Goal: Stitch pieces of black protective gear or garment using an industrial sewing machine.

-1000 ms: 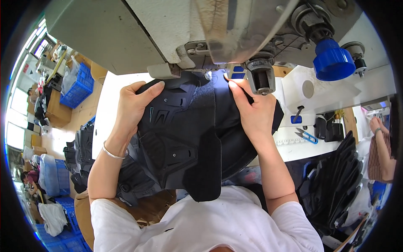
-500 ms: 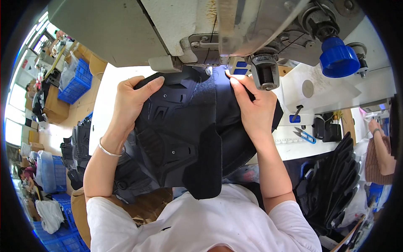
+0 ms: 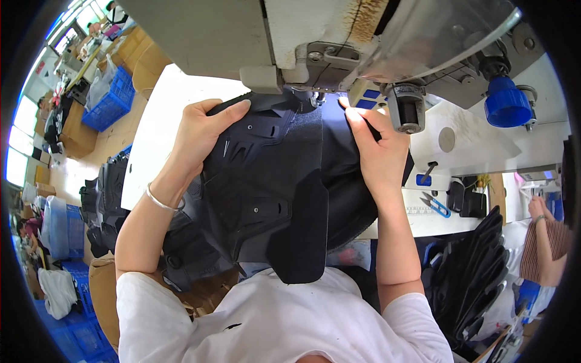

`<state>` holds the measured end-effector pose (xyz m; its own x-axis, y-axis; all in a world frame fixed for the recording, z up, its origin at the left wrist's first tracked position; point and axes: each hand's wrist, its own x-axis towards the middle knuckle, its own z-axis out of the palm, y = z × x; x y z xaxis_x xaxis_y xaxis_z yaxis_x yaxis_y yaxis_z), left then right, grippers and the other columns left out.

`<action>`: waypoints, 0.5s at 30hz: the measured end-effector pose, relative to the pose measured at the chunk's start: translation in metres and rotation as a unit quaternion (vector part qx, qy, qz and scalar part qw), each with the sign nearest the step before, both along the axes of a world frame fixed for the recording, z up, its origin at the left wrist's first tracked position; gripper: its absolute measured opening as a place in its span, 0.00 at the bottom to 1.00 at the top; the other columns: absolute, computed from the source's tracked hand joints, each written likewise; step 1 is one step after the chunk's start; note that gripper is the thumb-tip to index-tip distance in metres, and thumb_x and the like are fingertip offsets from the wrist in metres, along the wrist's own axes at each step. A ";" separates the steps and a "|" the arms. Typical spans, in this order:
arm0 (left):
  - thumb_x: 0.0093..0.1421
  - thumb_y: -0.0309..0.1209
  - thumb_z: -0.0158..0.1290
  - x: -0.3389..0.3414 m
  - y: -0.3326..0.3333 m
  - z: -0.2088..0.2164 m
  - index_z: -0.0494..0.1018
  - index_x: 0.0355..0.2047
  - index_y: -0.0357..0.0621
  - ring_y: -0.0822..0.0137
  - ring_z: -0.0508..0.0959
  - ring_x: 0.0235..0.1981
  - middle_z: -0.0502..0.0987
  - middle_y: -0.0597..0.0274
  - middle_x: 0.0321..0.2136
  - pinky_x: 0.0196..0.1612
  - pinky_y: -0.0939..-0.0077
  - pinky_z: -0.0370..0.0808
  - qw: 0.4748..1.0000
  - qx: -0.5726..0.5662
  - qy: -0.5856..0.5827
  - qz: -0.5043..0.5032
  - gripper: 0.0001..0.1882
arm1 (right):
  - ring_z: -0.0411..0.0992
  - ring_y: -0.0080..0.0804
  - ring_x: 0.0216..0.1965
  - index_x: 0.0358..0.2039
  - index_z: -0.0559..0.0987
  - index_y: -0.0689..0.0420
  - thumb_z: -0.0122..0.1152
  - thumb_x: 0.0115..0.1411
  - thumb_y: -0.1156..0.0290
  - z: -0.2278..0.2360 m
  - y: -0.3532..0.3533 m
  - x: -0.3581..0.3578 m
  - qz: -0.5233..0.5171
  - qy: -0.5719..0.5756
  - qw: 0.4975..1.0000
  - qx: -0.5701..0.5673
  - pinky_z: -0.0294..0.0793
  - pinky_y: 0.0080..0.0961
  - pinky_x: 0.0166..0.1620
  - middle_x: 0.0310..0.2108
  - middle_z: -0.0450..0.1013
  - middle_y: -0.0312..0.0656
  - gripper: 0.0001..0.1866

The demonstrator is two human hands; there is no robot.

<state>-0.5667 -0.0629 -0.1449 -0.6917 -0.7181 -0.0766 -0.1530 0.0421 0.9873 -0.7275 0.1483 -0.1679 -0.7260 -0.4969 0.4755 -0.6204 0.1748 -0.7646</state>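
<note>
Black padded fabric, a pad (image 3: 272,187) with moulded panels and a flat flap hanging toward the lower centre of the frame, fills the middle of the picture and runs up under the sewing machine (image 3: 339,42) at the top. Its upper edge sits right at the needle area, though the needle itself is too small to make out. The left hand (image 3: 203,136) lies flat on the pad's upper left corner, fingers together and curled over the edge, pressing rather than gripping; a thin bracelet (image 3: 158,201) circles that wrist. The right hand (image 3: 375,151) holds the pad's upper right edge, fingers closed along the fabric just beside the machine's metal cylinder. A white table (image 3: 460,145) lies under and right of the pad, with blue-handled snips (image 3: 437,204) near its front edge. A stack of black pieces (image 3: 478,272) stands at lower right. Blue crates (image 3: 112,100) sit at upper left. Another person's arm (image 3: 548,242) shows at the right rim.
</note>
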 end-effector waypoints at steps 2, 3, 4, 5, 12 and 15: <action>0.57 0.37 0.63 -0.001 -0.004 -0.003 0.79 0.29 0.32 0.79 0.76 0.22 0.79 0.64 0.23 0.25 0.88 0.72 1.000 0.004 -0.009 -0.024 0.16 | 0.64 0.15 0.28 0.39 0.85 0.57 0.62 0.59 0.72 -0.001 0.001 -0.002 -0.001 -0.013 1.000 0.008 0.63 0.13 0.36 0.24 0.74 0.33 0.09; 0.57 0.37 0.63 -0.001 -0.003 -0.003 0.79 0.29 0.32 0.79 0.76 0.22 0.79 0.64 0.23 0.25 0.88 0.72 1.000 0.005 -0.007 -0.022 0.16 | 0.67 0.16 0.30 0.40 0.84 0.57 0.62 0.59 0.73 -0.005 0.001 -0.003 0.000 -0.001 1.000 -0.004 0.65 0.13 0.38 0.27 0.76 0.35 0.09; 0.58 0.38 0.63 -0.001 -0.001 -0.002 0.79 0.32 0.32 0.79 0.77 0.23 0.80 0.63 0.25 0.26 0.87 0.73 0.999 0.022 -0.016 -0.035 0.16 | 0.67 0.16 0.30 0.40 0.84 0.57 0.62 0.59 0.73 -0.004 0.002 -0.004 0.001 0.000 1.000 -0.003 0.65 0.13 0.38 0.27 0.76 0.35 0.09; 0.58 0.38 0.62 -0.002 0.000 -0.002 0.79 0.34 0.32 0.78 0.78 0.24 0.80 0.63 0.26 0.27 0.86 0.75 0.998 0.038 -0.024 -0.048 0.17 | 0.68 0.17 0.31 0.40 0.84 0.57 0.62 0.59 0.73 -0.004 0.003 -0.003 0.006 0.002 1.000 -0.005 0.66 0.14 0.39 0.29 0.77 0.36 0.09; 0.62 0.40 0.59 -0.012 -0.037 0.003 0.77 0.40 0.32 0.76 0.81 0.26 0.82 0.58 0.32 0.29 0.82 0.80 0.966 0.197 -0.045 -0.159 0.20 | 0.73 0.20 0.34 0.41 0.84 0.57 0.61 0.60 0.73 -0.004 0.004 -0.006 0.034 0.011 0.999 -0.002 0.68 0.15 0.43 0.33 0.79 0.38 0.09; 0.61 0.39 0.59 -0.014 -0.030 0.019 0.78 0.38 0.31 0.75 0.81 0.24 0.81 0.58 0.30 0.28 0.83 0.79 0.978 0.141 -0.077 -0.132 0.18 | 0.73 0.19 0.33 0.42 0.83 0.58 0.61 0.60 0.73 -0.006 0.005 -0.008 0.035 0.012 0.999 0.004 0.69 0.15 0.41 0.31 0.79 0.37 0.10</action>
<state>-0.5808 -0.0930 -0.1257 -0.8152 -0.4509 -0.3637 -0.3217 -0.1698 0.9315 -0.7357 0.1532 -0.1736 -0.6782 -0.5499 0.4875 -0.6491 0.1372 -0.7482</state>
